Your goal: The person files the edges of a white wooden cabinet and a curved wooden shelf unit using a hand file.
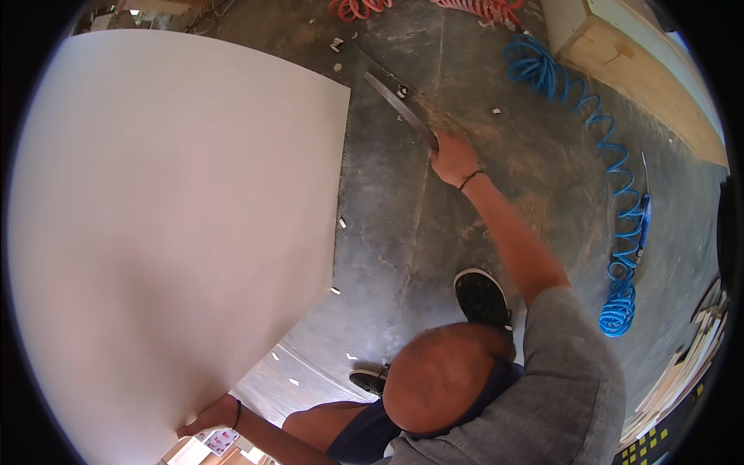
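Note:
A big white panel takes up the left side, its straight edges bent by the lens. My left hand is closed on the panel's near edge, low in the picture, and part of its fingers is hidden. Out to the right of the panel, over the floor, my right hand makes a fist round one end of a long, flat metal file. The file's free end points up and left toward the panel's far right corner, apart from it. A dark band circles each wrist.
Small white scraps dot the grey floor. A blue coiled air hose with a blue air gun lies along the right. Red coiled hoses lie at the far side, a wooden box-like piece at the far right. My dark shoe stands near the middle.

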Motion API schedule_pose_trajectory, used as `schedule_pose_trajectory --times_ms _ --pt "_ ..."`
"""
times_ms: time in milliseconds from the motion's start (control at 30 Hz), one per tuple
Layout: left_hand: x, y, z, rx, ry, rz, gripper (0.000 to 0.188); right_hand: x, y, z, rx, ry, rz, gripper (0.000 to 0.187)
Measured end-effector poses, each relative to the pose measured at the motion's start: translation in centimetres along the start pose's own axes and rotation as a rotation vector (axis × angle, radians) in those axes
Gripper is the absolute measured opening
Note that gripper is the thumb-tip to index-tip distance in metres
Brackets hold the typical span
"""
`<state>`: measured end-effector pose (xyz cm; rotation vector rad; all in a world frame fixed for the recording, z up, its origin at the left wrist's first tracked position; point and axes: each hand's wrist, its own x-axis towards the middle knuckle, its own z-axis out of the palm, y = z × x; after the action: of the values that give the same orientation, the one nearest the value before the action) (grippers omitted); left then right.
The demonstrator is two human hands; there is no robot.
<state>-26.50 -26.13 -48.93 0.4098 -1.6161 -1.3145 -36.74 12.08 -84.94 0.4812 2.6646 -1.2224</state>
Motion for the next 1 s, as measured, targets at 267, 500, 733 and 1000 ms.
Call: schedule_pose_trajectory --times_ms 267,500,733,1000 --pt "-0.8 0.2 0.7 0.009 -0.055 0.045 0.098 0.1 -2.9 1.8 0.728 -0.365 0.234 0.03" --pt "-0.3 0.1 0.0 0.001 -0.109 -0.012 0.099 2.4 -2.8 2.6 0.899 -0.526 0.257 0.028" --pt "-0.3 0.0 0.1 0.076 -0.114 0.037 0.113 2.7 -4.4 3.3 0.698 -0.458 0.166 0.028" --pt "-0.6 0.3 0.0 0.015 -0.137 -0.055 0.115 1.0 -8.0 8.2 0.803 -0.237 0.194 0.03"
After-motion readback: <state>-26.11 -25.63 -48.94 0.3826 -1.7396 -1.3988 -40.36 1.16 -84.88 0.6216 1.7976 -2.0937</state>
